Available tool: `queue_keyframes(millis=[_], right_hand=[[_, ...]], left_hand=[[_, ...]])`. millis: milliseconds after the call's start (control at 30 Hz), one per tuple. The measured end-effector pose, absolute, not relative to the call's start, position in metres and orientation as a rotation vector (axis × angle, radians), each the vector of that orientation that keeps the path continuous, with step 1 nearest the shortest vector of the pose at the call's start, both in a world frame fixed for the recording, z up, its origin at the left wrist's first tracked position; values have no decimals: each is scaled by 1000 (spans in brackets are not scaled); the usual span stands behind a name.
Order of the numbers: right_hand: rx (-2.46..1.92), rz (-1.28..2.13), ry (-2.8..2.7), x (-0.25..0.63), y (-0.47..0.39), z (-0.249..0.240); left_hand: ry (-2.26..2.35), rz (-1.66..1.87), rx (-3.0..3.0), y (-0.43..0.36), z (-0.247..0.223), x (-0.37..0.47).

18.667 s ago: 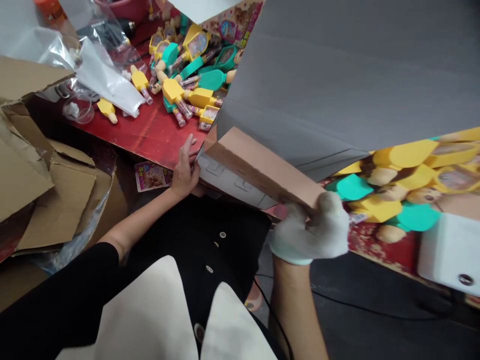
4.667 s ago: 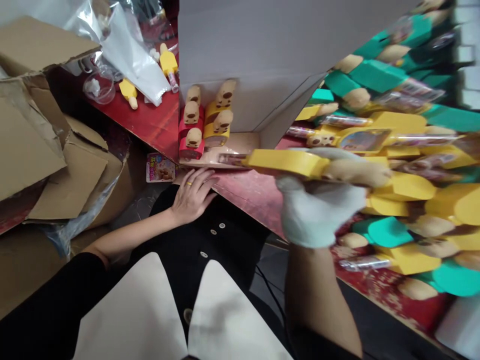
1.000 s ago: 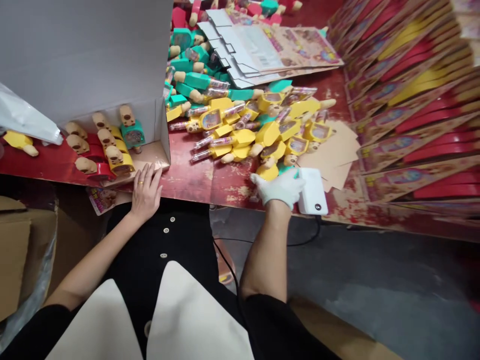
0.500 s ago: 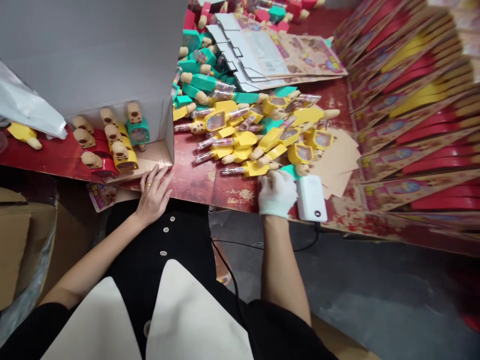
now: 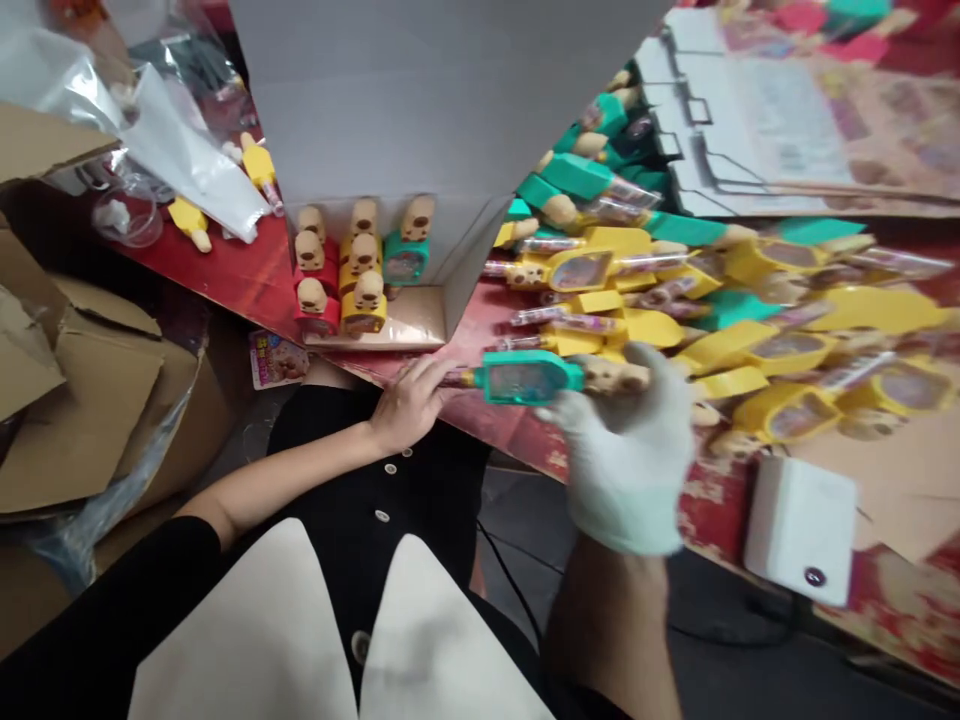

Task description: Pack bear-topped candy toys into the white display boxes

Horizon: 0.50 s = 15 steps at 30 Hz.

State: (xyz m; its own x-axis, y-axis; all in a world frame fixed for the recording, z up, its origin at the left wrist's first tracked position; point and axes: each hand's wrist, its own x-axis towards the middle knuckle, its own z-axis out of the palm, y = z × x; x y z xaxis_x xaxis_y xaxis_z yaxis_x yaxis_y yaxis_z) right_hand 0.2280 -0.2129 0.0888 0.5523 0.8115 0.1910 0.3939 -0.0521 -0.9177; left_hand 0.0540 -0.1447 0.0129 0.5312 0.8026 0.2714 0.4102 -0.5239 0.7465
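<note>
Seven bear-headed plastic toys (image 5: 364, 254) stood boxed left of the white-gloved right hand (image 5: 634, 455), which pinched a green paddle-shaped toy (image 5: 529, 382), a yellow-and-green heap (image 5: 652, 327) loose beyond.

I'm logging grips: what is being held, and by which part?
The right hand holds a green toy by its tan end; whether the left hand touches its other end cannot be told.

the light is dim and soft, and blur smears the flattened cartons (image 5: 780, 130) at right.
</note>
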Motion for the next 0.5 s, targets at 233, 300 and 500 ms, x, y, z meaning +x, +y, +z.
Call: queue_keyframes(millis=[233,300,500], right_hand=[[-1375,338,-1333,198,-146,97],[-1317,220,-1427,195,-132,97],[-1396,315,-1848,208,-90,104]], left_hand=[[1329,969,2306,-144,-11,4],[1381,889,2428,-146,-16,-1],[1395,674,2541,-146,-25,-5]])
